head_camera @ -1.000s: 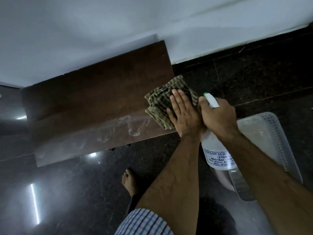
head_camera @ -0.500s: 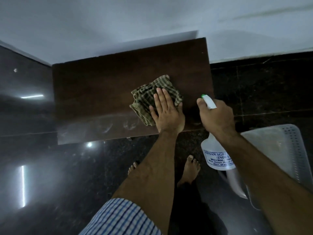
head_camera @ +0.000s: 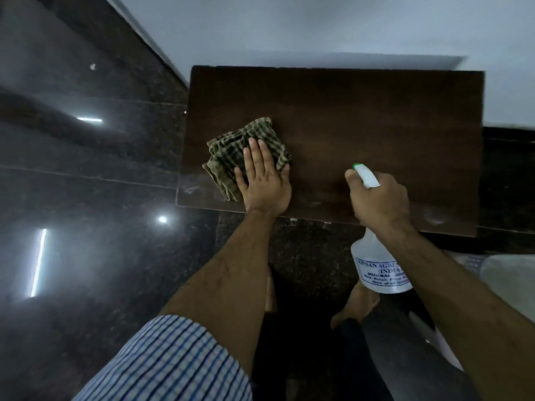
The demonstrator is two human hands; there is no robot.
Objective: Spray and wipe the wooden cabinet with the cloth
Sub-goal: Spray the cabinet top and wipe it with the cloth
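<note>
The dark brown top of the wooden cabinet [head_camera: 376, 120] stands against a white wall. A crumpled green checked cloth [head_camera: 231, 151] lies near its front left corner. My left hand [head_camera: 265, 180] presses flat on the cloth, fingers together and pointing away from me. My right hand [head_camera: 379, 201] grips the neck of a white spray bottle [head_camera: 379, 270] with a green-tipped nozzle, held over the cabinet's front edge to the right of the cloth. The bottle's body hangs below my wrist, in front of the cabinet.
Dark polished stone floor [head_camera: 86, 198] surrounds the cabinet and reflects lights. My bare foot [head_camera: 356, 305] stands just in front of the cabinet. A pale plastic item [head_camera: 506, 270] sits at the right edge, partly hidden by my right arm.
My left hand has slid the cloth leftward across the cabinet top, from the right end to the left end. The right hand keeps hold of the spray bottle.
</note>
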